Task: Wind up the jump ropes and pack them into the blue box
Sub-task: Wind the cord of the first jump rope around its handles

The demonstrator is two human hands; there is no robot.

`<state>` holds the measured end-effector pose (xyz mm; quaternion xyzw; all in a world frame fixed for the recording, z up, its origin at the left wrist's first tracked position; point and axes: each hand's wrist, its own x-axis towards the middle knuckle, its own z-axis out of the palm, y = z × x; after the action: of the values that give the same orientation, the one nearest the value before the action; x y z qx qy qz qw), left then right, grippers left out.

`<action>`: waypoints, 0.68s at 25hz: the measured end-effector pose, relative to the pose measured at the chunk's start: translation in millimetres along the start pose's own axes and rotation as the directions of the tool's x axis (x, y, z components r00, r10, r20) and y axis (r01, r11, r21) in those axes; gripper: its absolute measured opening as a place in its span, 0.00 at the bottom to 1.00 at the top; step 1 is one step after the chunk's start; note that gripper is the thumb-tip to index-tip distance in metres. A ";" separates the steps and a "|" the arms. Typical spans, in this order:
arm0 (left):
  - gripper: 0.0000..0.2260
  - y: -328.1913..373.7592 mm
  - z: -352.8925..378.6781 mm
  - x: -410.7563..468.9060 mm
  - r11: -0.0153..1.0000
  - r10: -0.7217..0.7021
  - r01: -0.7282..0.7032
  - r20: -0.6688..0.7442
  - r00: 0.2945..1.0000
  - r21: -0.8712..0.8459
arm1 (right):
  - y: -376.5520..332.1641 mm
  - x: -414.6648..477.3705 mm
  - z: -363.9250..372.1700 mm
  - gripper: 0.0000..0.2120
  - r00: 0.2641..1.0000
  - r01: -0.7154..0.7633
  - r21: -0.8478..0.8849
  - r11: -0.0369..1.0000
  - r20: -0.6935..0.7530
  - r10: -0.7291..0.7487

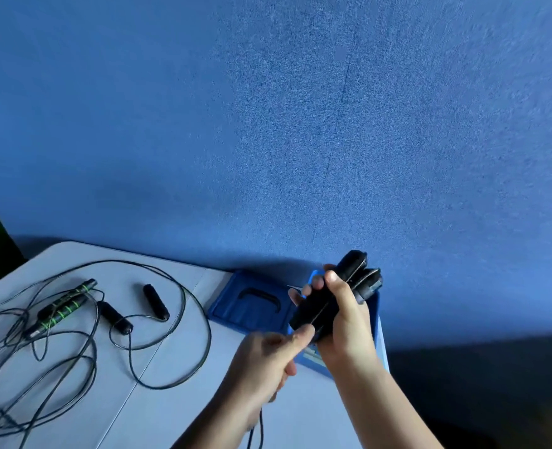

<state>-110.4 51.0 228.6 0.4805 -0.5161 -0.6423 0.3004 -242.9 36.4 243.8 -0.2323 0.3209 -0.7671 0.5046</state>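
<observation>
My right hand (342,315) grips a pair of black jump-rope handles (355,273), held together and tilted up to the right above the blue box (376,322). My left hand (268,358) pinches the thin black cord at the handles' lower end; the cord (261,426) hangs down below my wrist. The box's blue lid (248,303) with a black handle lies flat on the table, left of the box. A black rope with two plain handles (156,302) and a rope with green-striped handles (64,304) lie loose on the left.
The white table (158,400) carries tangled cords (15,358) over its left half. A blue wall rises directly behind it. The floor beyond the table's right edge is dark.
</observation>
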 end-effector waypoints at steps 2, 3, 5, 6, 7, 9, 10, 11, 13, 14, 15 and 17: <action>0.26 -0.8 -3.1 1.7 1.000 0.002 -0.002 -0.019 1.000 -0.007 | -1.5 -2.0 2.0 0.06 0.999 -0.007 0.020 1.000 -0.038 0.008; 0.25 -2.9 -5.1 3.1 1.000 0.009 -0.009 -0.034 0.999 -0.010 | -2.5 -3.2 2.5 0.07 0.998 -0.011 0.029 1.000 -0.062 0.013; 0.25 -5.9 -8.3 4.5 0.999 0.030 -0.031 -0.055 0.998 -0.009 | -5.3 -4.8 4.8 0.08 0.994 -0.020 0.030 0.999 -0.103 0.023; 0.24 -7.4 -10.2 5.3 0.999 0.050 -0.050 -0.060 0.997 0.003 | -6.7 -5.5 6.1 0.08 0.993 -0.022 0.030 0.999 -0.113 0.025; 0.24 -8.5 -11.6 6.8 0.997 0.081 -0.080 -0.065 0.995 0.021 | -7.3 -5.8 5.7 0.07 0.993 -0.021 0.033 0.999 -0.119 0.025; 0.24 -12.2 -13.9 11.3 0.986 0.156 -0.150 -0.078 0.985 0.077 | -7.2 -5.8 4.4 0.07 0.991 -0.014 0.030 0.999 -0.132 0.018; 0.26 -14.0 -14.9 13.9 0.977 0.191 -0.182 -0.078 0.978 0.110 | -6.3 -5.9 3.6 0.07 0.990 -0.011 0.027 1.000 -0.138 0.015; 0.27 -16.4 -15.4 15.9 0.966 0.223 -0.210 -0.078 0.972 0.149 | -4.6 -5.5 2.1 0.07 0.990 -0.010 0.024 1.000 -0.140 0.013; 0.24 -21.2 -14.9 19.2 0.946 0.265 -0.242 -0.087 0.960 0.217 | -1.4 -4.1 -1.1 0.06 0.990 -0.017 0.023 1.000 -0.140 0.020; 0.18 -22.2 -13.8 20.5 0.941 0.277 -0.251 -0.095 0.956 0.226 | 0.3 -3.1 -2.4 0.07 0.990 -0.016 0.018 1.000 -0.143 0.018; 0.13 -22.0 -12.0 20.2 0.935 0.298 -0.268 -0.103 0.949 0.232 | 2.9 -1.6 -4.3 0.08 0.988 -0.011 0.006 1.000 -0.154 0.012; 0.17 -17.6 -8.6 19.0 0.864 0.416 -0.361 -0.094 0.905 0.351 | 9.4 -1.9 -4.5 0.11 0.985 -0.010 -0.019 1.000 -0.174 0.007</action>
<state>-107.3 36.1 205.9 0.4611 -0.6745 -0.4317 0.3823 -239.4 36.6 233.8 -0.1682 0.3721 -0.7791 0.4757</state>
